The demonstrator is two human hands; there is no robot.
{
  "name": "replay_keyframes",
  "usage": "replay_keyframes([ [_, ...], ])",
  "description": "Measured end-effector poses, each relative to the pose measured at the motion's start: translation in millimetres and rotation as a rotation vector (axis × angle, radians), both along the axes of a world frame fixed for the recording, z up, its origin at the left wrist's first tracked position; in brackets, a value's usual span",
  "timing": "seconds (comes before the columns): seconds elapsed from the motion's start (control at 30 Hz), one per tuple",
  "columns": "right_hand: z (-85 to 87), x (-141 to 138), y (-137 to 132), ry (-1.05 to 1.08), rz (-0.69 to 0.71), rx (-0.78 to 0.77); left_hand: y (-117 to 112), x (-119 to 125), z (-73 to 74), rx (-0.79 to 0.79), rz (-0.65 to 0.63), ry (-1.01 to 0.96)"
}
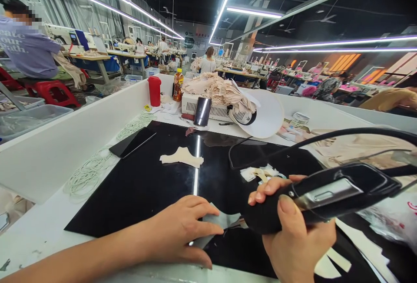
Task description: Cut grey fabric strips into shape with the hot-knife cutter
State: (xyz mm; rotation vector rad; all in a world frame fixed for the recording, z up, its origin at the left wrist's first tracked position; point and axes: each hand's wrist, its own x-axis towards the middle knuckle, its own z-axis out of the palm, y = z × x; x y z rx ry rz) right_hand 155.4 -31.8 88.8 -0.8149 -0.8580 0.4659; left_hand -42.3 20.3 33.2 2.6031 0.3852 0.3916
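My right hand (293,235) is wrapped round a black corded electric hand tool (329,194), with a silver lever along its body. Its narrow metal tip (241,222) points left and meets the edge of a thin grey piece (216,222). Across that piece lie the spread fingers of my left hand (187,231), palm down, thumb apart near the table's front edge. Both the grey piece and the tip are partly covered by my fingers and the tool. Farther back on the glossy black board (140,187) rests a cream cut piece (182,157) with a curved outline.
Cream scraps (262,172) lie behind the tool, beside its black cable (312,137). A dark phone-like slab (133,142) and pale green cord (86,174) are at left. Behind stand a red cup (154,91), a bottle (178,84) and piled beige fabric (218,90). Low white walls (81,133) border the table.
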Motion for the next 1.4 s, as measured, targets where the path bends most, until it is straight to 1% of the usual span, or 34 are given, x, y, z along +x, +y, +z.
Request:
replay_keyframes([
  [0.2,-2.3,-0.4,0.3,-0.012,-0.006,-0.002,-0.3,-0.3,-1.4,-0.018,0.003,-0.034],
  [0.37,-1.1,0.0,1.5,-0.027,-0.029,-0.039,-0.2,-0.7,-2.5,-0.019,0.003,-0.025],
  [0.47,1.7,5.9,3.1,-0.032,-0.074,-0.018,0.1,-0.8,-2.8,-0.010,0.004,-0.003],
  [0.6,3.6,15.8,5.5,-0.013,-0.144,0.014,0.1,-0.7,-2.0,-0.025,-0.002,-0.030],
  [0.73,1.9,19.5,6.5,-0.008,-0.148,0.012,-0.2,-0.3,0.4,-0.044,-0.001,-0.039],
  [0.9,0.0,17.5,5.4,0.001,-0.146,0.004,-0.3,0.0,3.4,-0.061,0.002,-0.031],
  [1.07,0.4,16.8,6.1,-0.033,-0.160,-0.007,-0.3,-0.8,4.5,-0.096,0.002,-0.042],
  [1.13,1.0,17.4,7.3,-0.035,-0.158,0.001,-0.7,-1.1,5.8,-0.132,0.032,-0.036],
  [1.23,1.5,18.7,8.4,-0.005,-0.162,0.013,-1.6,-0.9,8.3,-0.182,0.112,-0.032],
  [1.4,-0.2,19.1,6.4,0.000,-0.150,-0.013,-1.1,1.1,7.5,-0.172,0.190,-0.045],
])
